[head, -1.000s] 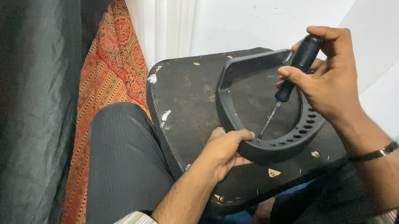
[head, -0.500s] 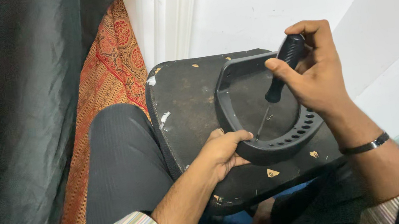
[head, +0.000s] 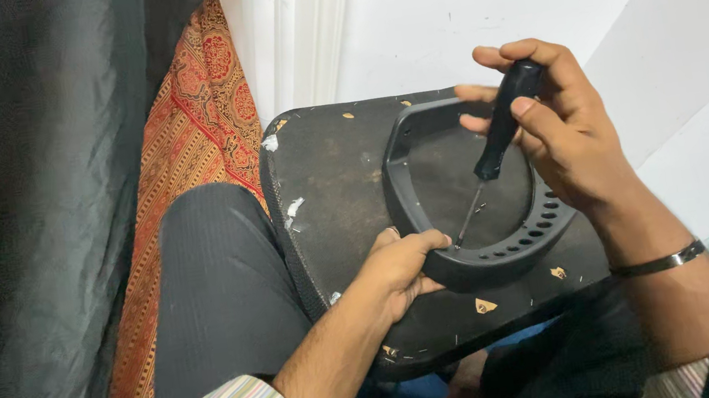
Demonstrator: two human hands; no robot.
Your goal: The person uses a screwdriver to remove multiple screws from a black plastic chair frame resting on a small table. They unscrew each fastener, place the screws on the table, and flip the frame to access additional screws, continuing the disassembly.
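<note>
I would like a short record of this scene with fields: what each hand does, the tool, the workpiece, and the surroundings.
left hand: left hand grips the near rim of the curved plastic bracket
right hand: right hand wraps the black handle of the screwdriver
tool: tilted, tip down inside the bracket near the left thumb
workpiece: black board resting on the lap, with the bracket on top
surroundings: patterned orange cloth on the left, white wall behind

No packages, labels, signs or screens show anywhere in this view, from twelve o'clock round to six.
</note>
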